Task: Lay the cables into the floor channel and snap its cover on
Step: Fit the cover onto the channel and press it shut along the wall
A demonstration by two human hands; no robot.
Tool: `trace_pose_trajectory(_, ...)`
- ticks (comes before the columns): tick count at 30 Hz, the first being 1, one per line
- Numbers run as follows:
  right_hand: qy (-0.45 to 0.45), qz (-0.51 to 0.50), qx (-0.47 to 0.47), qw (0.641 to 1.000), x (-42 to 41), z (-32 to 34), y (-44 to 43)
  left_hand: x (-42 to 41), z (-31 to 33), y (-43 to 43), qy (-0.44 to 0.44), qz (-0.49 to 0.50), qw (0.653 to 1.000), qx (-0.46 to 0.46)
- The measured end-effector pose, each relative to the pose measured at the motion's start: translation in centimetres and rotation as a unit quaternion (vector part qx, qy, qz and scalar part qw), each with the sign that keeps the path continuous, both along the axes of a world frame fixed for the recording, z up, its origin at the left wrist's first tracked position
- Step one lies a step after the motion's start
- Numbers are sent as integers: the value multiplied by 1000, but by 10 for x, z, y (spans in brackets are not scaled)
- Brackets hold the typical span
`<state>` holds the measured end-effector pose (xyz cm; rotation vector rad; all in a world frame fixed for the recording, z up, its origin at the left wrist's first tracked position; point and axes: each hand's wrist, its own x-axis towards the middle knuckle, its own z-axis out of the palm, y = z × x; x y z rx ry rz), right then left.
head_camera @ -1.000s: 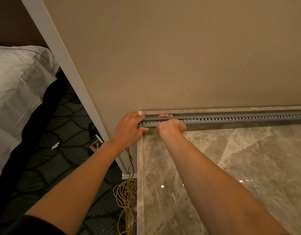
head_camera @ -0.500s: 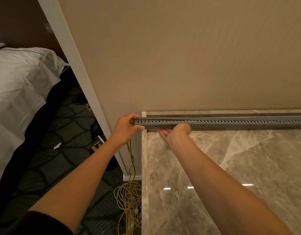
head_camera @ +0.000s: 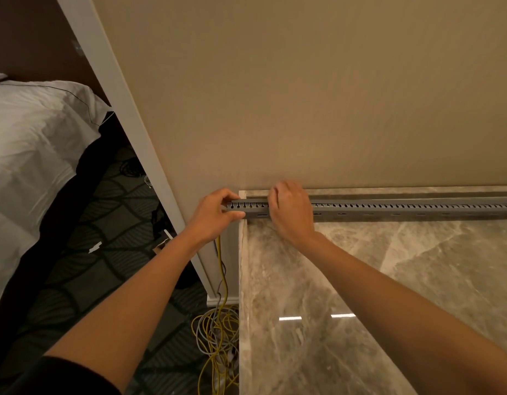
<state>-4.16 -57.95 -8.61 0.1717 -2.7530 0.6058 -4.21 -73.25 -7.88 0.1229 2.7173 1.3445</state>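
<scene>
Two hands (head_camera: 215, 215) (head_camera: 290, 212), long grey slotted channel (head_camera: 403, 210)

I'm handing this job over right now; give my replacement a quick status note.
Left hand pinches the near end of the grey slotted channel at the marble floor's corner.
Right hand is draped over the channel just beside it, fingers curled over the wall-side edge.
Channel lies along the wall base.
Yellow and grey cables sit coiled on the carpet, one yellow strand rising toward the left hand.
Left: lay cables, snap cover on; no cover visible.
</scene>
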Motion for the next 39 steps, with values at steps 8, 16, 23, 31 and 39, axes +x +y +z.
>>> trace_pose_trajectory(8, 17, -34, 157, 987, -14, -11, -5, -4, -3, -1, 5, 1, 1000, 11)
trace_pose_trajectory(16, -202, 83, 63, 974, -24, 8, 4, -12, -2, 4, -167, 96, 968, 163)
trace_pose_trajectory(23, -381, 74, -42, 921, -34, 27, 5, -19, 5, 14, -200, 177, 942, 204)
trace_pose_trajectory(31, -219, 96, -7, 971, -18, 12, 6, -17, 1, 18, -173, 230, 929, 232)
trace_pose_trajectory(39, -158, 169, 53, 971, -8, 11, 13, -16, 10, 7, -214, 144, 936, 239)
